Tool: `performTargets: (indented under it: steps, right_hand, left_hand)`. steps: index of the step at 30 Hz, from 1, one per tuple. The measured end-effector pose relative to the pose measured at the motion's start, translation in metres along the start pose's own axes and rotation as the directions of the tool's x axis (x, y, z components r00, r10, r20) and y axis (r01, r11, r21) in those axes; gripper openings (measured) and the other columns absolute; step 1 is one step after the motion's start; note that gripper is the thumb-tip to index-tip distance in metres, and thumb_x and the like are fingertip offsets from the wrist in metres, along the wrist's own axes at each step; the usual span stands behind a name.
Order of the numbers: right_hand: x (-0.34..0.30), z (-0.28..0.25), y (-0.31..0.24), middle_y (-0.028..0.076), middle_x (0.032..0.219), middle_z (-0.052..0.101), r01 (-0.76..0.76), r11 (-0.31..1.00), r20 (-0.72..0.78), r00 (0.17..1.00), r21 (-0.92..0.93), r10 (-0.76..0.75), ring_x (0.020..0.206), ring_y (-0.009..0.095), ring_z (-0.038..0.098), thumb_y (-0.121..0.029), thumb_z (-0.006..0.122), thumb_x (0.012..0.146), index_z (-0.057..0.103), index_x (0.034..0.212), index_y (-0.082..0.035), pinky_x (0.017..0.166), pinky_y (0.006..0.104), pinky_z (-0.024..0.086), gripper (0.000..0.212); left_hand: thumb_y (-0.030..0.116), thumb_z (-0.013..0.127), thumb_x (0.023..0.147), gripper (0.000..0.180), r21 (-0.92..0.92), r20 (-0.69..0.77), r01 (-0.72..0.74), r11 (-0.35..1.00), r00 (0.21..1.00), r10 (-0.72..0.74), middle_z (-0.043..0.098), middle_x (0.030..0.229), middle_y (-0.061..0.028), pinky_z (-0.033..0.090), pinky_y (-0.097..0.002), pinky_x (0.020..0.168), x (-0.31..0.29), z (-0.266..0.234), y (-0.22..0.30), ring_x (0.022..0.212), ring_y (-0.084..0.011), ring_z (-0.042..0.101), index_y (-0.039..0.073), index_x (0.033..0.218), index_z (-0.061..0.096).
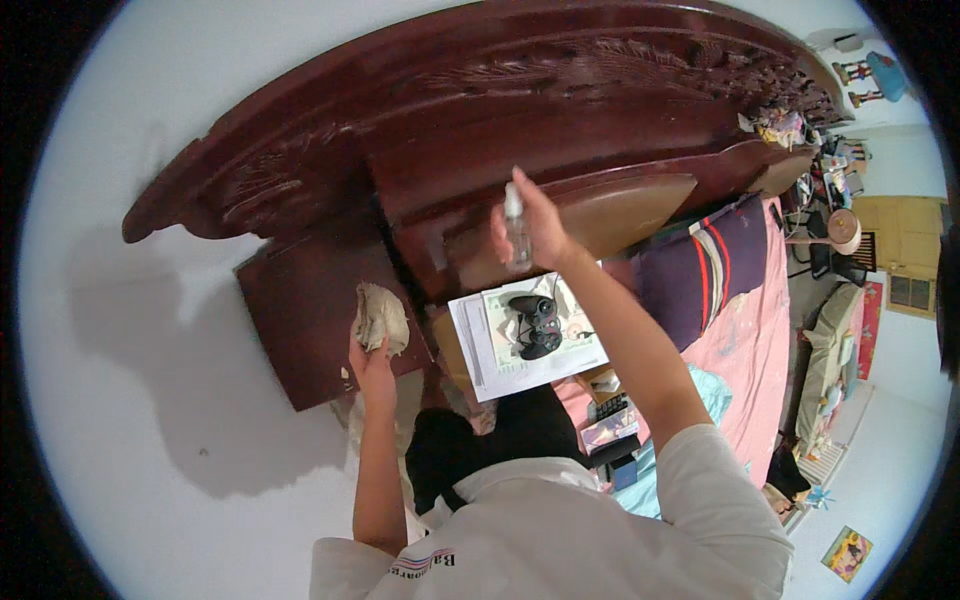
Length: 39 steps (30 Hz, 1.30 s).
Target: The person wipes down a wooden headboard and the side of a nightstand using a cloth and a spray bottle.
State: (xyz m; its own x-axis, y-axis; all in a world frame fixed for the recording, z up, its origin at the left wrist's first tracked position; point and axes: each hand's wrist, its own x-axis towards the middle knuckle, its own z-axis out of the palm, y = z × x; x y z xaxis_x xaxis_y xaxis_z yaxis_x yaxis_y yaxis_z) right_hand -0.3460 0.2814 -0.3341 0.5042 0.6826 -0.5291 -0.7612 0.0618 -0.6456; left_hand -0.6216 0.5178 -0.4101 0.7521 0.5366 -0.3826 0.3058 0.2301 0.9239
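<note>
My left hand (372, 362) grips a crumpled beige cloth (384, 318), holding it over the dark red bedside cabinet (305, 310). A small clear spray bottle (517, 240) with a white nozzle stands upright in my right hand (543, 228). My fingers wrap around the bottle in front of the padded headboard (450, 140). Below that hand, a black game controller (536, 328) lies on a printed sheet on top of a stack of white papers (490, 372).
To the right is a bed with a pink sheet (755, 360) and a dark striped pillow (700, 262). Boxes (612, 432) and a light blue cloth (708, 390) lie near my right side. A fan (843, 230) and a second bed (832, 345) are farther right. A white wall (130, 400) is at left.
</note>
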Motion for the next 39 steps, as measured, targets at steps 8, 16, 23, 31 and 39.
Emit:
performTargets:
  steps: [8, 16, 23, 31, 39]
  right_hand:
    - [-0.047, 0.022, -0.046, 0.010, 0.078, 0.057, 0.225, 0.965, 0.195, 0.949, 0.137, -0.249, 0.052, 0.024, 0.055, -0.060, 0.036, 0.104, 0.051, 0.093, -0.009, 0.053, 0.0355, 0.046, 0.054]
    - [-0.087, 0.012, -0.035, 0.006, 0.091, 0.062, 0.555, 0.825, 0.088, 0.831, -0.106, -0.549, 0.084, 0.018, 0.062, -0.052, 0.037, 0.107, 0.057, 0.105, -0.007, 0.078, 0.0322, 0.051, 0.049]
    - [-0.122, 0.001, -0.041, 0.005, 0.084, 0.063, 0.517, 0.856, 0.032, 0.855, 0.028, -0.517, 0.074, 0.015, 0.061, -0.053, 0.038, 0.107, 0.061, 0.098, -0.005, 0.072, 0.0305, 0.050, 0.054]
    - [-0.100, -0.023, -0.039, 0.006, 0.061, 0.057, 0.372, 0.928, -0.232, 0.900, -0.026, -0.368, 0.053, 0.017, 0.057, -0.065, 0.046, 0.098, 0.059, 0.073, -0.008, 0.055, 0.0302, 0.046, 0.064]
    - [-0.020, -0.051, -0.048, 0.005, 0.055, 0.052, 0.137, 0.961, -0.539, 0.805, -0.242, -0.250, 0.043, 0.017, 0.050, -0.062, 0.060, 0.089, 0.054, 0.064, -0.006, 0.043, 0.0326, 0.041, 0.061]
  left_hand:
    - [0.008, 0.063, 0.096, 0.060, 0.174, -0.075, 0.109, 0.979, 0.992, -0.097, 0.054, 0.138, -0.0067, 0.045, -0.0289, 0.097, -0.056, -0.008, -0.007, 0.119, -0.0177, 0.054, 0.007, 0.151, 0.042]
    - [0.005, 0.062, 0.095, 0.057, 0.144, 0.041, 0.147, 0.979, 0.987, -0.155, 0.056, 0.138, -0.0083, 0.042, -0.0296, 0.103, -0.064, 0.034, 0.029, 0.122, -0.0187, 0.056, 0.001, 0.148, 0.043]
    - [0.005, 0.062, 0.094, 0.051, 0.078, 0.141, -0.003, 0.997, 0.990, -0.008, 0.058, 0.136, -0.0106, 0.042, -0.0321, 0.107, -0.061, 0.055, 0.066, 0.124, -0.0206, 0.056, -0.002, 0.143, 0.047]
    - [0.002, 0.062, 0.095, 0.049, -0.151, 0.139, 0.106, 0.983, 0.987, -0.085, 0.057, 0.135, -0.0079, 0.048, -0.0355, 0.103, -0.069, 0.053, 0.075, 0.123, -0.0224, 0.057, 0.002, 0.142, 0.050]
    - [0.000, 0.061, 0.094, 0.049, -0.104, -0.003, 0.070, 0.992, 0.997, -0.071, 0.059, 0.133, -0.0080, 0.046, -0.0313, 0.102, -0.086, 0.050, 0.084, 0.121, -0.0189, 0.057, 0.001, 0.141, 0.050]
